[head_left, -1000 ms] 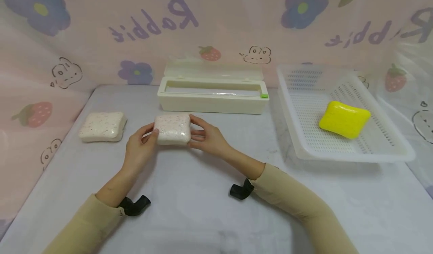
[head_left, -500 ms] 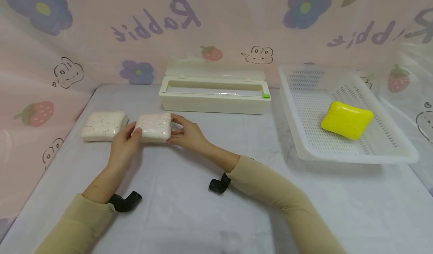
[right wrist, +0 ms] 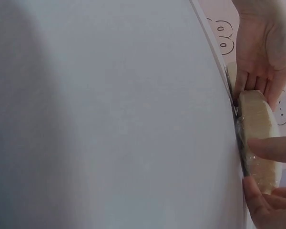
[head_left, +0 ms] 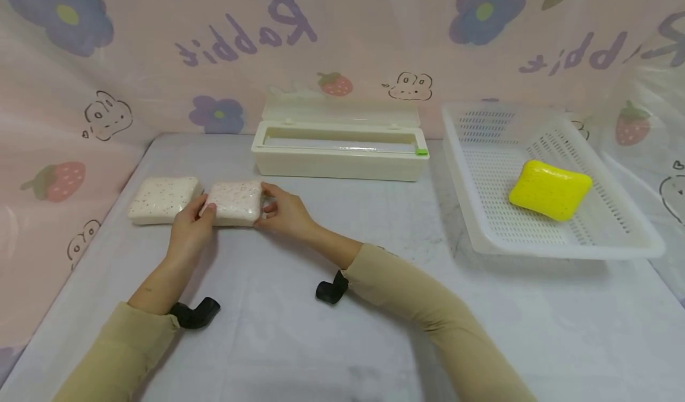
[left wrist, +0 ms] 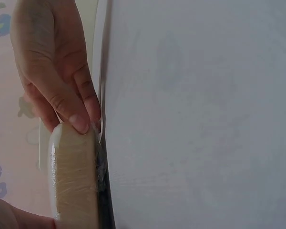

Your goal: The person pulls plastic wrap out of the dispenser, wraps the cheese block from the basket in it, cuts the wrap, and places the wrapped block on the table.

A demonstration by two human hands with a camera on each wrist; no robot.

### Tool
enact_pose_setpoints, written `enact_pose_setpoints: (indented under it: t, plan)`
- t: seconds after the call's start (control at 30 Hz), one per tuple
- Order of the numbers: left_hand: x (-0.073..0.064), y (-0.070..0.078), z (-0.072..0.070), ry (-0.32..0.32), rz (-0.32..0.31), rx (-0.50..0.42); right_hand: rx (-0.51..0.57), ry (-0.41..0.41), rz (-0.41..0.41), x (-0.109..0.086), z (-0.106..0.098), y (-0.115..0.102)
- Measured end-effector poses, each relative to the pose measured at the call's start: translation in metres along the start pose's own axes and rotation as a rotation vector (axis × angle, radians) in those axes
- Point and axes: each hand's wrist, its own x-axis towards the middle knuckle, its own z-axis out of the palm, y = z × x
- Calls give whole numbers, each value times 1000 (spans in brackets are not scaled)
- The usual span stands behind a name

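A pale pinkish, speckled, pillow-shaped block (head_left: 235, 201) wrapped in clear film is held between both hands, low over the table or on it. My left hand (head_left: 188, 232) pinches its left end, while my right hand (head_left: 289, 214) grips the right end with thumb and fingers. Close beside it on the left lies a similar cream speckled block (head_left: 165, 201), partly behind the left fingers. In the left wrist view the wrapped side of the held block (left wrist: 76, 176) shows wrinkled film. The right wrist view shows both hands at the block (right wrist: 256, 119).
Behind the hands stands a long cream film dispenser (head_left: 337, 165), its lid raised and a roll inside. On the right, a white perforated basket (head_left: 556, 248) holds a yellow pillow-shaped block (head_left: 550, 190). A printed curtain (head_left: 353, 39) hangs behind the white-covered table (head_left: 278, 330).
Both hands have carried the pinkish block leftward and slightly down, from in front of the dispenser's left end to beside the cream block. The grip looks the same throughout.
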Motion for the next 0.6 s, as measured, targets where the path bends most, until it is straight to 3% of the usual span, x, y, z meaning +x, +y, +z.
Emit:
enact_pose_setpoints:
  t: [0.3, 0.6]
  plan:
    - [9, 0, -1, 34, 17, 51, -128, 4, 0, 10, 2, -1]
    - [13, 0, -3, 49, 7, 93, -188, -3, -10, 16, 4, -1]
